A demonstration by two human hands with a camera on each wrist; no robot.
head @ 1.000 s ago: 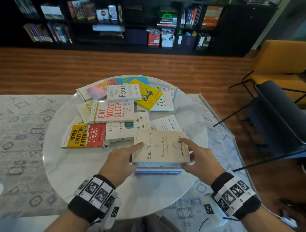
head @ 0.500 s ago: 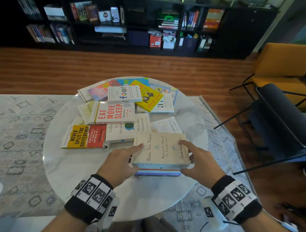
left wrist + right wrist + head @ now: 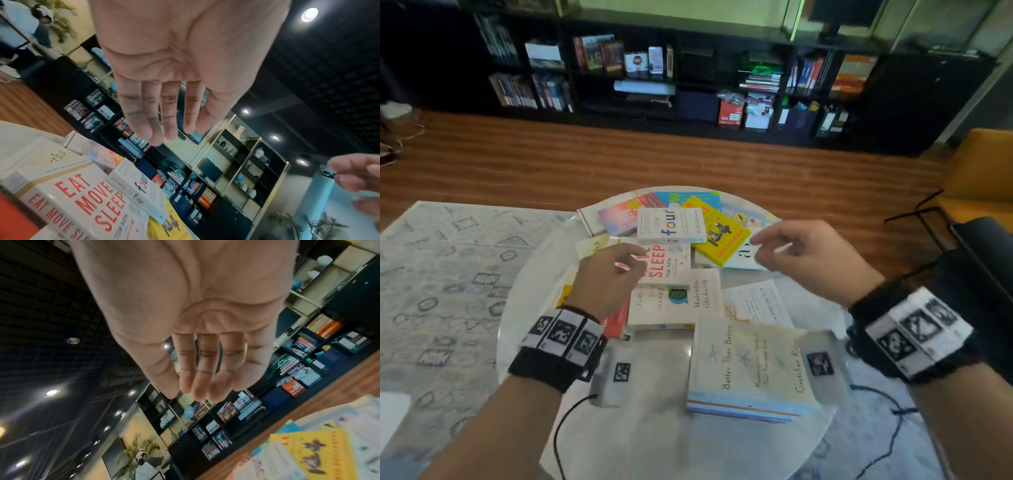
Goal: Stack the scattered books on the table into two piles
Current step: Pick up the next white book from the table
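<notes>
Nearest the person, the cream book "Better Than Before" (image 3: 751, 365) lies on top of a small pile at the table's (image 3: 654, 438) near edge, with both hands raised beyond it and touching nothing. Over "Eat Move Sleep" (image 3: 669, 262) hovers the left hand (image 3: 607, 277), fingers loosely extended and empty; it hides part of that cover. Above the yellow book (image 3: 719, 236) hangs the right hand (image 3: 804, 255), relaxed and empty. Both wrist views confirm bare palms. Blur smears the books in the right wrist view.
</notes>
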